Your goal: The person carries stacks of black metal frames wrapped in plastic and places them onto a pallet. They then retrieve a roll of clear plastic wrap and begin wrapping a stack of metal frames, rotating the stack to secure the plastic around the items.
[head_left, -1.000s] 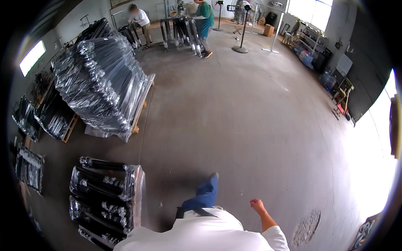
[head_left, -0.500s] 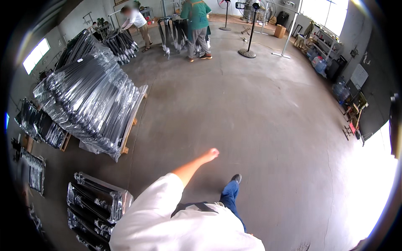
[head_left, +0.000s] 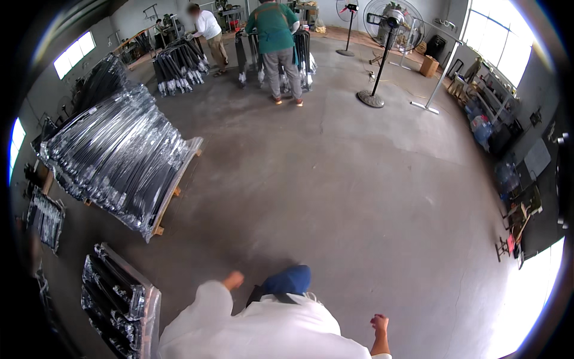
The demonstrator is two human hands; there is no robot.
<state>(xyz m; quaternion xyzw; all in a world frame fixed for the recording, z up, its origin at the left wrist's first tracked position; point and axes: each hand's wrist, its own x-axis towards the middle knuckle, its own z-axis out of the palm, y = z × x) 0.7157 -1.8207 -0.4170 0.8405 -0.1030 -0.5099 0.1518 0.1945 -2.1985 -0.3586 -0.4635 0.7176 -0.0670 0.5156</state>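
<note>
My left hand hangs over the floor in front of my white sleeve, its fingers curled in and nothing showing in them. Out to the right, low in the picture, is my right hand, loosely curled and apart from any object. Neither hand touches a thing. Nearest to the left hand lies a stack of black frames in clear plastic wrap, at the lower left. A bent knee in blue trousers shows between my arms.
A large wrapped stack of black metal parts stands on a wooden pallet at left. Ahead, a person in green and one in white stand by hanging black parts. A pedestal fan and cluttered shelves are at right.
I have moved forward, and the near stacks have shifted down the picture. My left arm has swung back toward my body. My right hand has come into view.
</note>
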